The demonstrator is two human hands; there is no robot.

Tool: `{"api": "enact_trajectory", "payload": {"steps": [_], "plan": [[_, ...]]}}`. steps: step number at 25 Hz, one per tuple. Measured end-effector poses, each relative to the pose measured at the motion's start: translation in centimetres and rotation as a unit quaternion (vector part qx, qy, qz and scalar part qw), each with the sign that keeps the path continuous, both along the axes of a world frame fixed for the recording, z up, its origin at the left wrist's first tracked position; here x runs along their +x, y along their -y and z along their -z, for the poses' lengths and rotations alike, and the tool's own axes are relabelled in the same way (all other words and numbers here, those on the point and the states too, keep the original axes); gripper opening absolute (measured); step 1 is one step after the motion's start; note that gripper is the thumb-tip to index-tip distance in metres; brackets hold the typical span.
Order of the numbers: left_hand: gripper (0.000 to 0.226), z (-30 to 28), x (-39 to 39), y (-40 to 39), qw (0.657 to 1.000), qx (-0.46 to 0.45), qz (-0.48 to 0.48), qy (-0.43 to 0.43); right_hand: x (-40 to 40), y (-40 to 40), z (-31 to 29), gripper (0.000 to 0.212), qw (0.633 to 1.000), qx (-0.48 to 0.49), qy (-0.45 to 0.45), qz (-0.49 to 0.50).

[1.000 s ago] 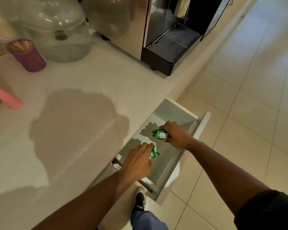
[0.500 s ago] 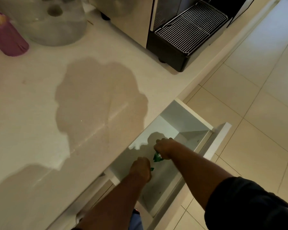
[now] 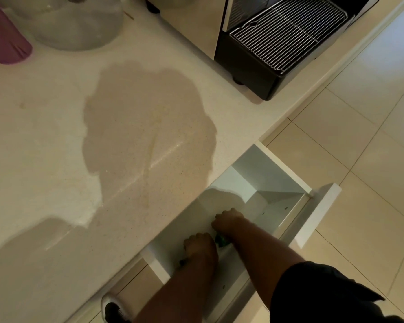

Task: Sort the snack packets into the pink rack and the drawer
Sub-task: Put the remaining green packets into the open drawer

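I see a dim, warm-toned picture with soft overall focus. A large shadow of the person falls across the pale table [image 3: 56,136], its edges fairly crisp, so the light comes from behind and above. A thin streak of glare runs along the table surface inside that shadow. The floor [image 3: 371,113] at right is brighter, washed nearly white toward the upper corner. Inside the drawer [image 3: 266,173] another shadow darkens the bottom. Both forearms are murky and slightly smeared. Straight lines bow toward the frame edges from the wide lens.
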State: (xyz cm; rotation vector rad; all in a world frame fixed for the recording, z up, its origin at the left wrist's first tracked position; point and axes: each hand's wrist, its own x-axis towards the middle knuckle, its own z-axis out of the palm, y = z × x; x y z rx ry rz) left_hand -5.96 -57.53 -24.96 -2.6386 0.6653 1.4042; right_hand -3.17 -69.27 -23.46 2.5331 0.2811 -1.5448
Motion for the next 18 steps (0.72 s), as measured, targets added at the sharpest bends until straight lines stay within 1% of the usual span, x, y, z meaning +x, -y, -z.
{"api": "enact_trajectory", "payload": {"steps": [5,9,11,13,15,18], "plan": [[0.043,0.0,0.1,-0.1,1.000,-0.012,-0.017,-0.023,-0.5,0.1,0.6,0.045,1.000,0.008,0.009,0.000],[0.046,-1.2,0.2,-0.4,0.999,-0.009,-0.017,-0.027,-0.6,0.3,-0.3,0.053,1.000,0.012,0.009,0.017],[0.043,-2.6,0.6,-0.5,0.999,-0.027,-0.018,-0.015,-0.7,0.0,-1.3,0.056,0.999,0.018,0.033,0.038],[0.036,-4.4,0.9,-1.0,0.997,-0.072,-0.004,0.013,-1.1,-0.7,-2.7,0.058,0.993,0.040,0.073,0.083],[0.034,-6.6,0.9,-2.0,0.992,-0.114,0.026,0.041,-1.8,-1.5,-4.3,0.053,0.980,0.070,0.129,0.132],[0.027,-10.2,0.8,-4.2,0.979,-0.175,0.064,0.079,-3.1,-2.5,-7.0,0.040,0.943,0.101,0.203,0.245]]}}
